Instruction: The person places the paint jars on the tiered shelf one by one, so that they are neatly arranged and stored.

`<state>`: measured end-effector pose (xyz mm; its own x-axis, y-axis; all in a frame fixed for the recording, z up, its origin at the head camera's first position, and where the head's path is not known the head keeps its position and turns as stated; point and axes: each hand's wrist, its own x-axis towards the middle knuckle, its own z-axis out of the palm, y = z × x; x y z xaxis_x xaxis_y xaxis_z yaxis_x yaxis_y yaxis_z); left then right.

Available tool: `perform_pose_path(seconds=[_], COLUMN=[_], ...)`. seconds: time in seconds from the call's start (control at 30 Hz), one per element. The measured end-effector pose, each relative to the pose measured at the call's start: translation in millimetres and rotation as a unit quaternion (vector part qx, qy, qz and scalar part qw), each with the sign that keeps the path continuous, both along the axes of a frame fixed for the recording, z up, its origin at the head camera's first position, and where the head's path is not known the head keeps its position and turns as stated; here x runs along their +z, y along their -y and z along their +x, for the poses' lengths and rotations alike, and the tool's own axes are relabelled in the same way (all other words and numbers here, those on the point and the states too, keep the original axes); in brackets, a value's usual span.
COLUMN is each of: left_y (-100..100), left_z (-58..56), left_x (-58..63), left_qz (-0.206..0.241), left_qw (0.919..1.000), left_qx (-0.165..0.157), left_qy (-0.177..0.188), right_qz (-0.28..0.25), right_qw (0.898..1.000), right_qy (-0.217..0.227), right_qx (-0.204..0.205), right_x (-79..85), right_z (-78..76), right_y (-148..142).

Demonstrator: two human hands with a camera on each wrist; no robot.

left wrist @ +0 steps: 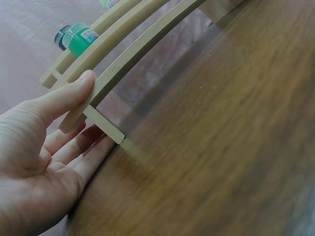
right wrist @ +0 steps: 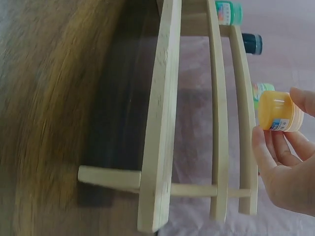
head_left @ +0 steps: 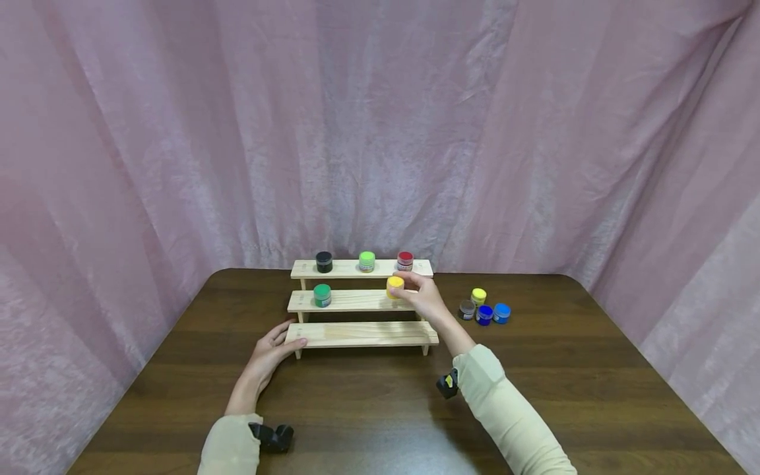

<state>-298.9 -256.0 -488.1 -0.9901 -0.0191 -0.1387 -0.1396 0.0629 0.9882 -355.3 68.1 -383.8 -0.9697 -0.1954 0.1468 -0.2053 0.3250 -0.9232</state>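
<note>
My right hand (head_left: 424, 298) pinches an orange-yellow paint jar (right wrist: 279, 111) between thumb and fingers, over the right part of the middle step of a three-step wooden rack (head_left: 362, 334). At the rack's lower left end is my left hand (left wrist: 44, 162), thumb on the bottom step's edge and fingers behind and below it. A dark green paint jar (head_left: 322, 295) stands on the middle step's left. Along the top step are a black jar (head_left: 324, 262), a light green jar (head_left: 367, 262) and a red jar (head_left: 405, 260), the last just behind my right hand.
To the right of the rack, several jars stand grouped on the brown wooden table (head_left: 558, 369): a yellow jar (head_left: 478, 296), a dark brown-grey jar (head_left: 466, 310), a dark blue jar (head_left: 484, 315) and a lighter blue jar (head_left: 501, 313). A pink curtain (head_left: 380, 132) hangs behind the table.
</note>
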Motion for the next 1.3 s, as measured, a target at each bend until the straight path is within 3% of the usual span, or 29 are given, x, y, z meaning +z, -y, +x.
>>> perform_pose_path(seconds=[0.43, 0.67, 0.93, 1.3], left_y=[1.3, 0.3, 1.4, 0.9], left_z=[0.7, 1.1, 2.1, 0.7], left_x=[0.2, 1.6, -0.5, -0.8], left_qz=[0.001, -0.001, 0.003, 0.006], left_qw=[1.0, 1.0, 1.0, 1.0], left_qx=[0.005, 0.001, 0.003, 0.003], left_qy=[0.006, 0.004, 0.004, 0.001], right_qz=[-0.03, -0.046, -0.055, -0.03], right_qw=[0.999, 0.999, 0.998, 0.998], right_qy=[0.011, 0.01, 0.038, 0.057], right_qx=[0.011, 0.017, 0.021, 0.007], right_x=[5.3, -1.7, -6.8, -15.8], right_z=[-3.6, -3.3, -4.5, -8.5], right_y=[32.2, 43.2, 51.2, 50.0])
